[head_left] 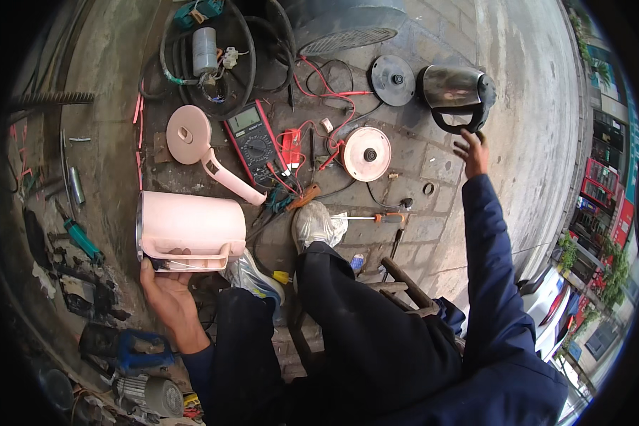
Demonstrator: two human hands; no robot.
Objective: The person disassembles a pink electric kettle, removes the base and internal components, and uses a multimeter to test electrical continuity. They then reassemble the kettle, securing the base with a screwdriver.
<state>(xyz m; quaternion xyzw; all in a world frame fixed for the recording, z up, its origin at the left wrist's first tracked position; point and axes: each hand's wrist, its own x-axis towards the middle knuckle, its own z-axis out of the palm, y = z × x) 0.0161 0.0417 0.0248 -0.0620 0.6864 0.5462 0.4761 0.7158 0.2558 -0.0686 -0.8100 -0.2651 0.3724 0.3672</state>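
Observation:
A pink kettle body (190, 220) lies on its side at left, with my left hand (169, 295) gripping it from below near the end of its handle. My right hand (472, 153) reaches to a steel kettle (451, 85) with a black handle, its fingers apart and fingertips at the handle. Between them are a pink kettle lid with handle trim (189, 131), a red-and-black multimeter (252, 145) with leads, a round pink power base (358, 153) and, farther up, a black power base (387, 82).
Coiled hoses around a capacitor (204, 51) and a large grey housing (344, 25) lie beyond. An orange-handled screwdriver (387, 218) is near my shoes (312, 224). A wooden stool (397, 287) is by my legs. Tools and motors (156, 394) crowd the left; a parked car (547, 298) is far right.

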